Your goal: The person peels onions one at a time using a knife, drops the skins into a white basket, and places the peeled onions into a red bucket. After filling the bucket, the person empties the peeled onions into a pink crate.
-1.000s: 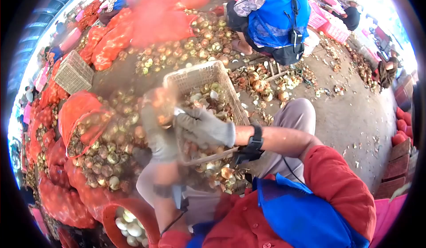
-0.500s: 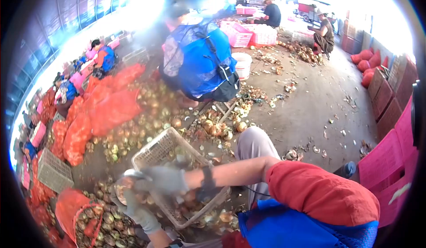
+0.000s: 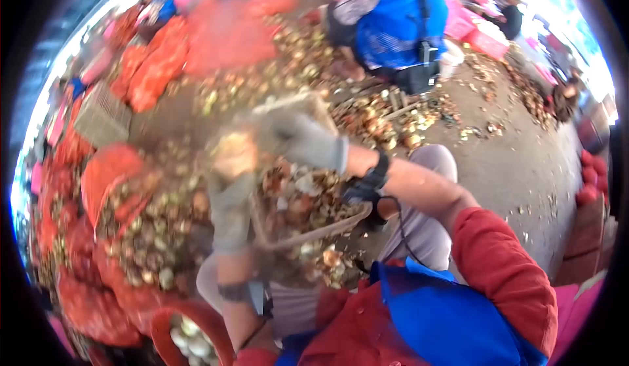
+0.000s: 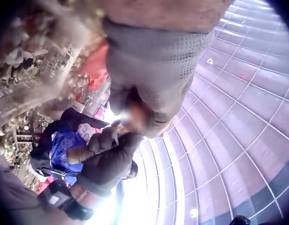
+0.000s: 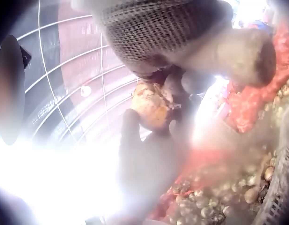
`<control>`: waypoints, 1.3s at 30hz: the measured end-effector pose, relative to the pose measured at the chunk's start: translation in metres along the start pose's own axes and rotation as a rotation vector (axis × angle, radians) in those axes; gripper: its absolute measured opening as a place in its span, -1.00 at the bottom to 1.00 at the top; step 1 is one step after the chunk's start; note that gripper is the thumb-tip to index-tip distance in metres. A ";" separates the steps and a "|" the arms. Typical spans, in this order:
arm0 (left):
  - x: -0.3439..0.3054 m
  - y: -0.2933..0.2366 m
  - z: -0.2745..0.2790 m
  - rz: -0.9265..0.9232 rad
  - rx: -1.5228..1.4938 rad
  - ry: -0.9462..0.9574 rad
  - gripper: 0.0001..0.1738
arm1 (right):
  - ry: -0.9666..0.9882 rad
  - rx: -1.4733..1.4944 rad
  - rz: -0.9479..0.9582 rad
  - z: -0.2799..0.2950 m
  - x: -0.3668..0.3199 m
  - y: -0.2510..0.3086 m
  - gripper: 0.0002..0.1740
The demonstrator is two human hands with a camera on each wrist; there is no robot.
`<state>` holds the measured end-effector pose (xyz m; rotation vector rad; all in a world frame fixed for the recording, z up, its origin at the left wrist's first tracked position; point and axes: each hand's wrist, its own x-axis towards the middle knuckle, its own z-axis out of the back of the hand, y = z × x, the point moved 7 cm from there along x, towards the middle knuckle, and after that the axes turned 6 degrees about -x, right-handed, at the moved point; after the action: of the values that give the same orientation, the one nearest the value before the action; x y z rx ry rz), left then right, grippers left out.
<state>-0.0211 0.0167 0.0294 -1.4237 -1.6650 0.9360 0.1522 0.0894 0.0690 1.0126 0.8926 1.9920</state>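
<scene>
My gloved left hand [image 3: 230, 217] grips an orange-brown onion [image 3: 234, 155] above the crate's left side. In the right wrist view, the left fingers wrap the onion [image 5: 153, 105] from below. My gloved right hand [image 3: 306, 143] is just to the right, blurred in the head view. Its curled fingers meet the onion's upper right side in the right wrist view, around what looks like a tan, round-ended handle [image 5: 250, 57]; any blade is hidden. The left wrist view shows the left glove [image 4: 154, 70] over the onion [image 4: 136, 117], the right glove [image 4: 109, 164] below.
A crate [image 3: 314, 232] with peels stands between the knees. Loose onions [image 3: 154, 235] and red net sacks [image 3: 92, 307] lie left; a red bucket [image 3: 160, 330] of white onions stands lower left. Another person in a blue vest [image 3: 400, 32] sits ahead.
The head view swung right and up, then back down. Against one second ago, the right hand is slightly higher; the onion remains in the left hand.
</scene>
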 end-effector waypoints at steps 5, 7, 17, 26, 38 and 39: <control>0.032 -0.002 0.008 -0.293 0.010 0.192 -0.34 | -0.017 -0.117 -0.053 -0.003 0.000 -0.002 -0.61; 0.032 -0.005 0.007 -0.341 -0.024 0.165 -0.09 | -0.071 -0.126 0.035 -0.004 -0.002 0.004 -0.61; 0.028 0.024 0.019 0.057 -0.352 0.168 -0.19 | 0.092 0.142 -0.226 0.054 0.026 0.079 -0.59; 0.021 0.032 0.018 -0.045 -0.192 0.371 -0.14 | 0.147 0.410 -0.739 -0.033 -0.052 -0.059 -0.78; 0.007 0.030 -0.008 0.095 -0.231 0.167 -0.15 | 0.108 -0.715 0.261 0.002 -0.029 0.010 -0.71; 0.010 0.030 -0.006 0.117 -0.114 0.150 -0.14 | 0.135 -0.712 0.266 0.002 -0.029 0.009 -0.70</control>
<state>-0.0033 0.0301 0.0065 -1.6421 -1.5588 0.7870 0.1636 0.0613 0.0670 0.6050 0.0656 2.3567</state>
